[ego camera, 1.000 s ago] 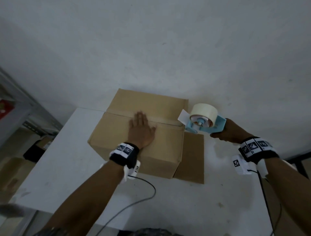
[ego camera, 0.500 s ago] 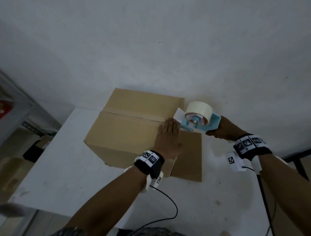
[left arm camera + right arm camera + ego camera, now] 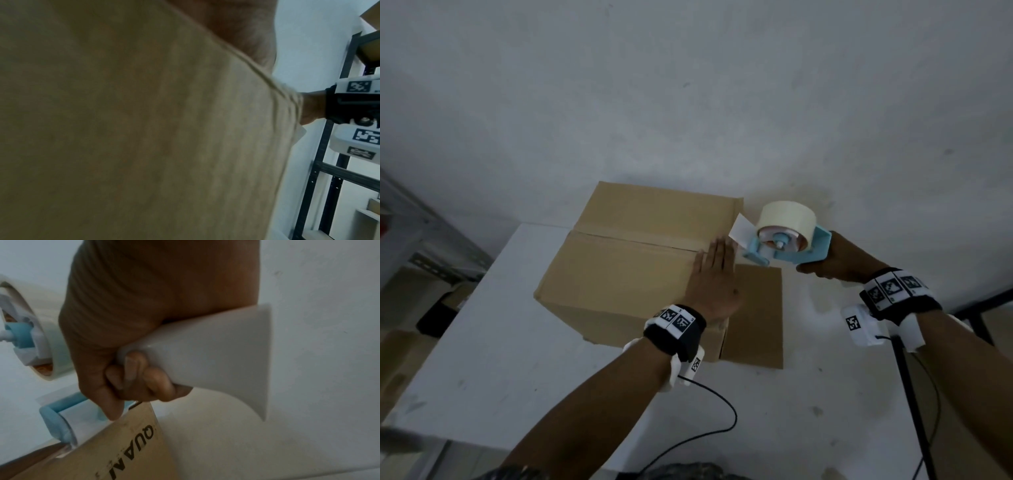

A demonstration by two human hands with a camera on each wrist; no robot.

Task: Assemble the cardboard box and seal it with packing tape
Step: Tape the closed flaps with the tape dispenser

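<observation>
My left hand (image 3: 714,284) lies flat on the light, springy box (image 3: 633,270); at 3 o'clock my right hand (image 3: 842,260) grips the tape dispenser (image 3: 786,240) handle

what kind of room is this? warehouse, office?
Probably a storeroom or small packing area. A cardboard box sits on a plain white table against a bare wall, metal rack shelving stands alongside, and the right hand holds a tape dispenser.
</observation>
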